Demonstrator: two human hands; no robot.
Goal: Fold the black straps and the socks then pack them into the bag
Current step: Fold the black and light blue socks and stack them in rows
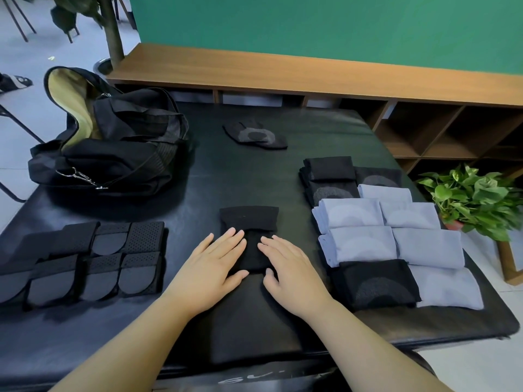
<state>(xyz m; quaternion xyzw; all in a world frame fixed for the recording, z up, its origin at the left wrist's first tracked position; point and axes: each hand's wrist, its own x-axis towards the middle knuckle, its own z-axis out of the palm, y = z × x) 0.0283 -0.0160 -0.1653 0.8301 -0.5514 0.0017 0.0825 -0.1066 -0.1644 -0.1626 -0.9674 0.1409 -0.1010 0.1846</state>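
Observation:
A black sock [250,224] lies folded at the middle of the black table [254,176]. My left hand [218,260] and my right hand [285,264] press flat on its near half, fingers straight, one on each side. Folded black straps [93,258] lie in rows at the left. Folded grey-blue socks [396,236] and folded black socks [331,176] are stacked at the right. One unfolded black sock [254,135] lies at the far middle. The black bag [113,148] stands open at the far left, its yellow lining showing.
A wooden shelf unit [424,131] runs behind the table under a green wall. A potted green plant [469,199] stands at the right edge. A plant stem in a pot [113,38] and chair legs are on the floor at the far left.

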